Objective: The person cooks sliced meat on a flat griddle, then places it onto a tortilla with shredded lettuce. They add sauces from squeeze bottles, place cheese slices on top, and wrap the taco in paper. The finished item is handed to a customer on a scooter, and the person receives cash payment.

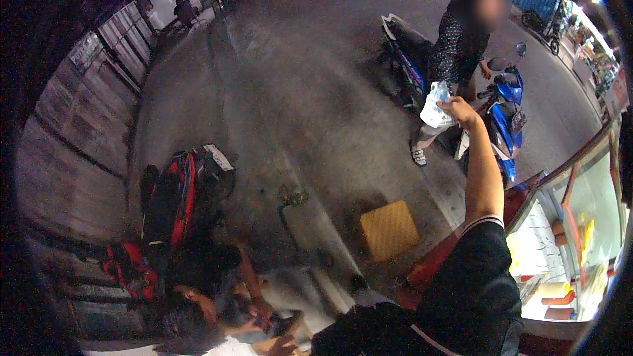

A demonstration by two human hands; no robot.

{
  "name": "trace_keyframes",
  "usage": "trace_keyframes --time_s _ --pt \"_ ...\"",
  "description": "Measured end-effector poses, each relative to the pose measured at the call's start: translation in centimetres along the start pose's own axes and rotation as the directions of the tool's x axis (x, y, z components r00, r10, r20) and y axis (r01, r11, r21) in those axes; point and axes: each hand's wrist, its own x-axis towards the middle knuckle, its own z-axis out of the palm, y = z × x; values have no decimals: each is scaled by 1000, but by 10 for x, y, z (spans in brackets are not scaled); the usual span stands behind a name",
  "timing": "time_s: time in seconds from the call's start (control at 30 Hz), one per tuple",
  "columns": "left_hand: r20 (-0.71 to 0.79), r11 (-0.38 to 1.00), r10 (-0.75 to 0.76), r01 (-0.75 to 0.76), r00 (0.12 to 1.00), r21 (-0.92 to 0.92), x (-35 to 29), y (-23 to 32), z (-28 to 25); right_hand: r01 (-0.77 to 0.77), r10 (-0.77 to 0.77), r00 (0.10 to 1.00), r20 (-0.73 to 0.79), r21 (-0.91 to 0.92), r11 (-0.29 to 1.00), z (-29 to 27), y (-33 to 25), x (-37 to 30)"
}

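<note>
My right arm, in a black short sleeve, reaches up and forward toward a person beside a motorbike. In my right hand (pixel 461 112) is a thin, pale white-and-blue sheet (pixel 435 107), pinched between thumb and fingers; whether it is paper or plastic I cannot tell. It hangs in front of the person's lower body (pixel 458 49), who wears a dark spotted top. That person's nearer visible hand (pixel 486 70) is apart from the sheet. I cannot make out my left hand in the head view.
A blue-and-white motorbike (pixel 508 125) stands behind the sheet. Below it is a woven yellow square (pixel 389 231). A lit glass display case (pixel 593 191) borders my right. At lower left sit people with hands (pixel 254 320) together, near a red-and-black motorbike (pixel 181 191).
</note>
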Motion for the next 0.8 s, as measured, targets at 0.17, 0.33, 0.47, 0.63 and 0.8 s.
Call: trace_keyframes --time_s 0.17,0.33,0.47,0.63,0.8 --pt "-9 1000 15 -15 1000 -16 -4 -25 -3 338 -406 906 -117 -378 862 -9 37 52" --pt "6 999 38 -38 999 -18 8 -53 2 160 -359 854 -377 -466 870 -35 60 98" --pt "-8 982 -34 32 999 -186 -27 -52 16 303 -343 852 -396 -160 939 8 31 95" --pt "84 923 32 3 996 -386 -42 -79 9 359 -524 648 -552 -385 850 17 -6 63" --pt "97 903 107 -55 990 -427 -9 -122 -8 311 -503 501 -704 -396 864 17 -19 40"
